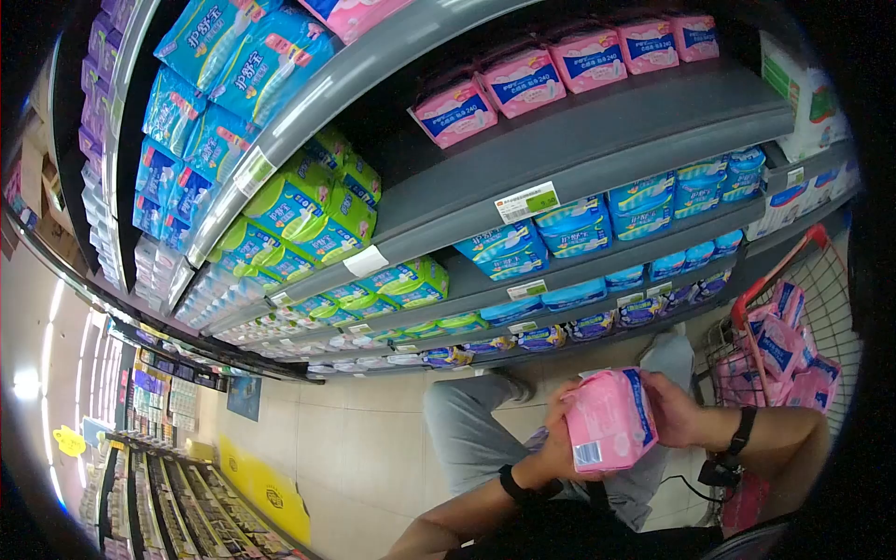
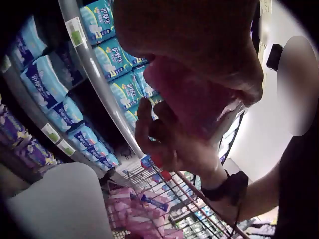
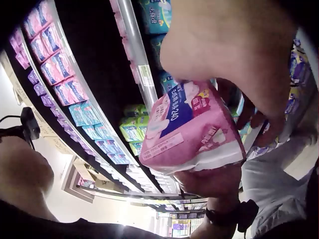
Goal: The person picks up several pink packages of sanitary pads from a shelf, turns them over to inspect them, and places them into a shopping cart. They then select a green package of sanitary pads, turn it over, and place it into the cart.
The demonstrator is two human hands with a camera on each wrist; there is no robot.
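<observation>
Both hands hold one pink package (image 1: 602,422) in front of the person's lap. The left hand (image 1: 553,439) grips its left side and lower edge, and the right hand (image 1: 674,411) grips the right side beside the blue label. In the right wrist view the pink package (image 3: 194,127) shows its label and a pale end, the left hand (image 3: 212,181) under it and the right hand (image 3: 229,55) over it. The left wrist view has the package (image 2: 189,94) in shadow between the two hands.
A wire cart (image 1: 737,313) with several pink packages (image 1: 779,345) stands at the right. The upper shelf (image 1: 597,140) bears a row of pink packages (image 1: 523,84) at its back; blue packages (image 1: 644,201) and green packages (image 1: 317,210) fill shelves below and left. Tiled floor (image 1: 355,439) lies left of the legs.
</observation>
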